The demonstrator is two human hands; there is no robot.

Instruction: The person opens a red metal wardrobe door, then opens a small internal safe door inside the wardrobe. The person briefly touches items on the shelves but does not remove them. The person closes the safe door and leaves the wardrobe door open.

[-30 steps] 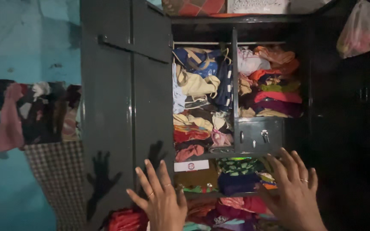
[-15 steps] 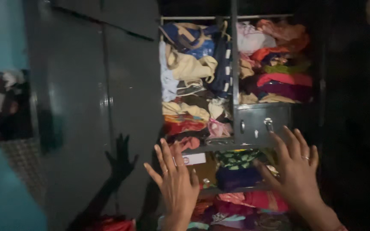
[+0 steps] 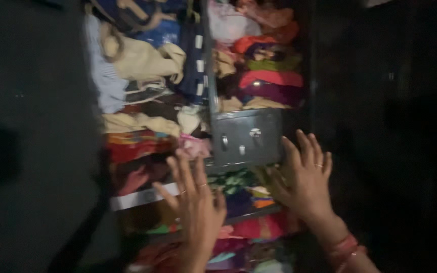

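Both hands are spread, empty — the left hand (image 3: 194,202) and right hand (image 3: 302,181) reach toward the folded clothes (image 3: 241,189) between them, just below the small locker (image 3: 246,135). Nothing is pulled out yet; my guess is the grasp remains.

Hands (image 3: 249,194) before wardrobe shelves (image 3: 251,215); locker box (image 3: 246,136) above; clothes (image 3: 137,101) left.

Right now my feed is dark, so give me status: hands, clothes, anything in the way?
Left hand open, right hand open, both at folded clothes on the wardrobe shelf. Nothing gripped. Grey locker drawer just above.
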